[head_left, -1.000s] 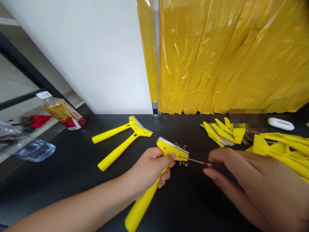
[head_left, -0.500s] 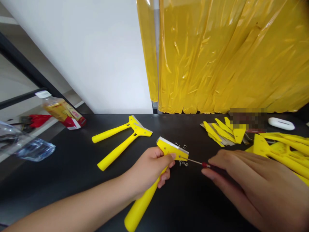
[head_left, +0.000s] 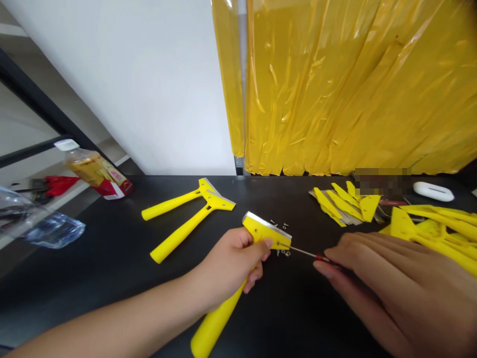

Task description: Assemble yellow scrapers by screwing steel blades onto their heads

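Note:
My left hand (head_left: 238, 261) is closed around the neck of a yellow scraper (head_left: 216, 328), its thumb lying on the head. A metal blade strip edges the far side of that head. Between the thumb and fingers of my right hand (head_left: 395, 283) is a screwdriver (head_left: 303, 251) with a thin shaft and a reddish handle, mostly hidden by the hand. Its tip is at the screw (head_left: 278, 243) in the right part of the scraper head. Several small screws and nuts (head_left: 283, 252) lie on the black table just beyond and below the head.
Two yellow scrapers (head_left: 182, 233) lie to the left. At the right are yellow head plates with blades (head_left: 343, 204), a pile of yellow handles (head_left: 436, 228) and a white oval case (head_left: 434, 191). A drink bottle (head_left: 99, 174) and clear plastic packaging (head_left: 55, 228) sit at the left.
The right hand and screwdriver have shifted very slightly right and down, with the tip still at the screw. The left hand keeps its hold on the scraper, which has barely moved.

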A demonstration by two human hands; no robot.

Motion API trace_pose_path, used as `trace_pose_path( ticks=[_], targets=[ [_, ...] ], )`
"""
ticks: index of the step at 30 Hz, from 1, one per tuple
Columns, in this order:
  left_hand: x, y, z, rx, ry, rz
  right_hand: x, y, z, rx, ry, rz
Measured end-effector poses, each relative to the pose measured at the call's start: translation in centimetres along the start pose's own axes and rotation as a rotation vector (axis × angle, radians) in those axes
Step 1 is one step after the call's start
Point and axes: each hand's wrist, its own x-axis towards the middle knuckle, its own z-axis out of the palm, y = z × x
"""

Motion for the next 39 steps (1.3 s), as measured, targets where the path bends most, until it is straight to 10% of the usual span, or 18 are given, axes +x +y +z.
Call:
trace_pose_path(
  ticks=[15,39],
  targets=[
    [-1.1,0.9,-0.2,0.105,0.071,0.174,-0.2,0.4,0.5,-0.189,-0.054,0.083],
    [-1.9,0.4,-0.7,0.233,0.14,0.504,0.2,-0.1,1.1,0.412,-0.174,0.419]
  ],
)
